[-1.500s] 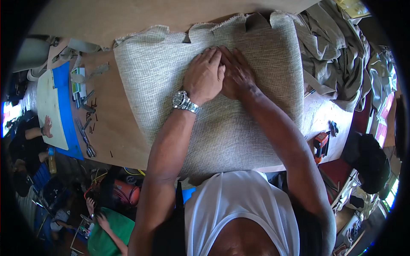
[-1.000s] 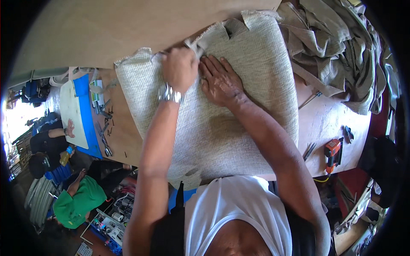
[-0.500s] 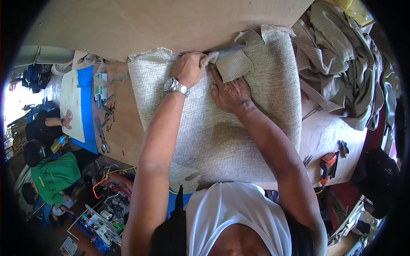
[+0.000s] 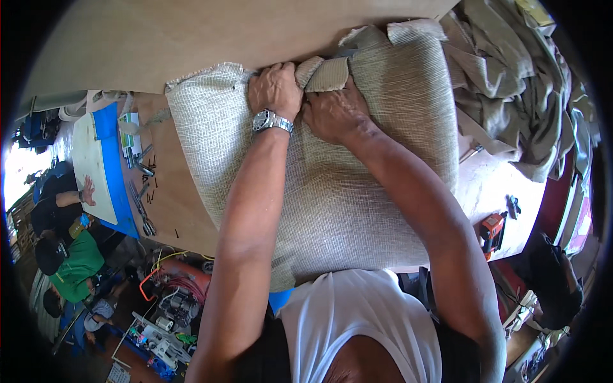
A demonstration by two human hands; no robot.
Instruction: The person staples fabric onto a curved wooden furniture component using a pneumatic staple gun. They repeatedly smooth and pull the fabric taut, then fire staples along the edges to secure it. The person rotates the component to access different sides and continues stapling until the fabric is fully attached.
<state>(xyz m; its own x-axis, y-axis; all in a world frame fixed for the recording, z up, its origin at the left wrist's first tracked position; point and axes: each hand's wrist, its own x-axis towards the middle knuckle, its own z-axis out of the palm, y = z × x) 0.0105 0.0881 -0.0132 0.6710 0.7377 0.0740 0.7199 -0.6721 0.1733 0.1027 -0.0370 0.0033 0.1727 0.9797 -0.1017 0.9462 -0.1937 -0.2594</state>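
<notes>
A large padded piece covered in beige woven fabric (image 4: 345, 210) lies in front of me. My left hand (image 4: 276, 92), with a metal watch on its wrist, is closed on the fabric at the far edge; its fingertips are hidden. Close beside it, my right hand (image 4: 338, 115) bends its fingers into the fabric under a folded ribbed strip (image 4: 329, 75). The strip covers part of those fingers. Creases run through the cover around both hands. At the far right corner a frayed flap (image 4: 416, 30) of the same cover is folded over.
A wooden panel (image 4: 211, 38) rises behind the piece. Rumpled beige cloth (image 4: 491, 76) is heaped at right, above an orange power tool (image 4: 491, 231). Scissors (image 4: 145, 220) and several screws lie at left. A co-worker's hand (image 4: 87, 191) rests by a white board (image 4: 92, 163).
Both hands have moved a little farther away, and the cover's far edge with them. My right fingers, stretched before, are now bent. The ribbed strip has shifted left and away.
</notes>
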